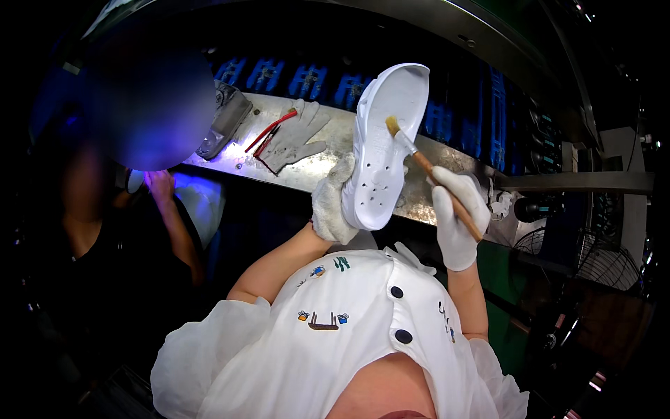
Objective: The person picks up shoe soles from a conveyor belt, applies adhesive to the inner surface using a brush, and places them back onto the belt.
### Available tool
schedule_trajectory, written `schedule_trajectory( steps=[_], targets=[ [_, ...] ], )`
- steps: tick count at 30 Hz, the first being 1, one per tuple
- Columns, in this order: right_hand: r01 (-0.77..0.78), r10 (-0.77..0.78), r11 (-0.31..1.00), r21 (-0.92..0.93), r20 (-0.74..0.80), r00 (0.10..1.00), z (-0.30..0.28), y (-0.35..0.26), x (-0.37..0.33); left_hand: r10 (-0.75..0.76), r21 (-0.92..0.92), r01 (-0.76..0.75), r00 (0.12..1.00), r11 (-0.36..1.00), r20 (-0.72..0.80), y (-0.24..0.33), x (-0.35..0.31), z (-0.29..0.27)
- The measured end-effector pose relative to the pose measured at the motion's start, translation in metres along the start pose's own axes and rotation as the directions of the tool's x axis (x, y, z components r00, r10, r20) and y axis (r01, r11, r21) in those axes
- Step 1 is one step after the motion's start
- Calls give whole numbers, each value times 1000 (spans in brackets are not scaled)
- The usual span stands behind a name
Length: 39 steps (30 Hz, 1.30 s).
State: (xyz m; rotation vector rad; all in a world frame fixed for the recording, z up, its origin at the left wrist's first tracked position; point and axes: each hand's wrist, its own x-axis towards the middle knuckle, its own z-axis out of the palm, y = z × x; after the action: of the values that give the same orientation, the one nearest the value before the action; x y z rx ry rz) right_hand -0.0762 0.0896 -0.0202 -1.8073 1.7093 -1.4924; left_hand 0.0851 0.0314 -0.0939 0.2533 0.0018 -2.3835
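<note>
My left hand (331,213), in a fuzzy whitish glove, grips a white shoe (380,167) along its left side and lower end. The shoe stands tilted, its broad, rimmed face toward me, with several small holes near the lower end. In a thin white glove, my right hand (459,213) is closed round the wooden handle of a brush (423,162). The yellowish bristles meet the shoe's face in its upper half. Some fingers of my left hand are hidden behind the shoe.
Beyond my hands runs a worn metal bench (241,164). On it lie a greyish glove (301,140), a thin red-handled tool (271,130) and a grey metal block (227,119). Blue-lit racks (307,82) line the back. A co-worker's hand (162,186) is at left, a wire fan guard (607,260) at right.
</note>
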Motion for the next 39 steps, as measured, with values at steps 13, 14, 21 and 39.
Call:
schedule_trajectory(
  steps=[13, 14, 21, 39],
  targets=[
    [-13, 20, 996, -93, 71, 997, -1, 2, -16, -19, -5, 19, 998, 1000, -67, -4, -2, 0],
    [108, -90, 987, -115, 155, 984, 0, 1, -18, 29, 81, -21, 995, 996, -100, -2, -2, -2],
    [305, -233, 950, -61, 510, 828, -15, -16, -10, 378, 814, -532, 821, 233, 428, -4, 7, -47],
    [-380, 604, 686, 620, -194, 773, -9, 14, -27, 36, -169, -38, 999, 985, -11, 12, -1, -29]
  ],
)
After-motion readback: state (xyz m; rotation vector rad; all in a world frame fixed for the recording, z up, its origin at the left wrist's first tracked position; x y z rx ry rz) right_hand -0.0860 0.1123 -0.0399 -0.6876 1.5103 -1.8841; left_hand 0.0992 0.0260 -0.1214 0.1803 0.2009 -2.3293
